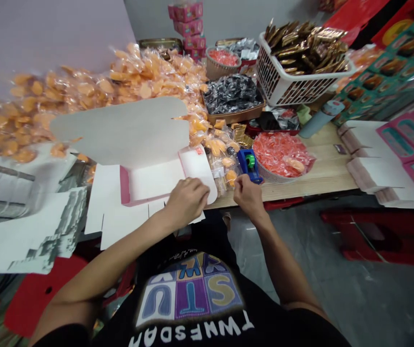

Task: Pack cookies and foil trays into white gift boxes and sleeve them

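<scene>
An open white cardboard box [152,179] with pink inner edges lies before me, its large lid [127,127] raised at the back. My left hand [188,201] is closed at the box's front right corner, by the side flap [199,168]. Its fingertips are turned away, so anything in them is hidden. Just in front of a blue tape dispenser [249,166] with a green core, my right hand [248,196] is closed too, fingers curled. I cannot make out what it holds. Between the hands lie clear packets [223,159] with orange pieces.
Orange packets [149,77] are heaped behind the box. Red packets fill a round basket [282,179]; black packets [232,94] fill a carton. A white basket [282,89] holds gold sachets. Flat cardboard [19,236] is stacked left, printed boxes [409,144] right. A grey bottle [319,120] lies behind.
</scene>
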The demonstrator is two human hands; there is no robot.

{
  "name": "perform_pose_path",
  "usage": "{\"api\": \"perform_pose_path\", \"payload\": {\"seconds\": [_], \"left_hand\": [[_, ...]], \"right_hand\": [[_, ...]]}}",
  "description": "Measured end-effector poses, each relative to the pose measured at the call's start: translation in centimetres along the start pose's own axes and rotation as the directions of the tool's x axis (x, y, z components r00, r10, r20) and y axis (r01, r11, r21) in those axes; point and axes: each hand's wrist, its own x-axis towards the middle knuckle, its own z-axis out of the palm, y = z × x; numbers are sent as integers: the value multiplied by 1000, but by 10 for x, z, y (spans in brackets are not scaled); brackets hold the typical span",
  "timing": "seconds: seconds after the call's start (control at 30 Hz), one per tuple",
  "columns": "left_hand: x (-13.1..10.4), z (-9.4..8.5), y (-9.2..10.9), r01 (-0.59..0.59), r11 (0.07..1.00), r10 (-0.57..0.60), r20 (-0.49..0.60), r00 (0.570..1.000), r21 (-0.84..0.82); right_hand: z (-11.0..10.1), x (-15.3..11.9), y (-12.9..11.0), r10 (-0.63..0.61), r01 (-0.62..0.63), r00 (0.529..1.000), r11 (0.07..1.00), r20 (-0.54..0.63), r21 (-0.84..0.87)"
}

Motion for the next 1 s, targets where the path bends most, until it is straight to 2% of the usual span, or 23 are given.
{"api": "perform_pose_path", "payload": {"seconds": [0.03, 0.1, 0.2, 0.27, 0.33, 0.4, 0.5, 0.57, 0.63, 0.7, 0.8, 0.9, 1.0], "left_hand": [[19, 10, 2, 16, 1000, -18, 106, 994, 21], [59, 31, 4, 85, 996, -92, 285, 954, 37], [108, 55, 1, 241, 970, -231, 404, 885, 27], [127, 63, -5, 329, 944, -311, 401, 861, 26], [137, 67, -12, 399, 917, -379, 359, 853, 19], [142, 66, -18, 465, 885, -445, 303, 843, 8], [145, 60, -23, 545, 828, -525, 160, 836, -130], [141, 49, -24, 516, 786, -538, 35, 842, -341], [128, 31, -25, 410, 761, -508, -68, 859, -502], [106, 4, -28, 330, 791, -454, -133, 881, -515], [60, -39, -37, 318, 849, -431, -205, 879, -423], [14, -67, -51, 412, 835, -506, -217, 835, -365], [-23, -76, -66, 535, 759, -628, -202, 751, -371]], "right_hand": [[0, 0, -3, -18, 17, 999, 1000, 49, 6], [2, 2, -10, -33, 36, 987, 999, 155, -21], [-1, 6, -16, 89, -70, 978, 992, 187, -107], [-8, 6, -13, 186, -167, 972, 977, 143, -135], [-14, 2, -11, 173, -162, 980, 980, 100, -113], [-14, -2, -15, 24, -18, 996, 998, 89, -67], [-4, 1, -28, -197, 203, 974, 978, 108, -52], [3, 13, -35, -206, 216, 972, 973, 114, -78], [5, 28, -35, -142, 154, 983, 983, 115, -98], [1, 40, -30, -85, 99, 989, 989, 118, -115], [-11, 47, -21, -36, 50, 993, 991, 111, -128], [-18, 43, -21, 28, -16, 995, 992, 94, -127], [-21, 41, -24, 33, -32, 999, 993, 12, -111]]}}
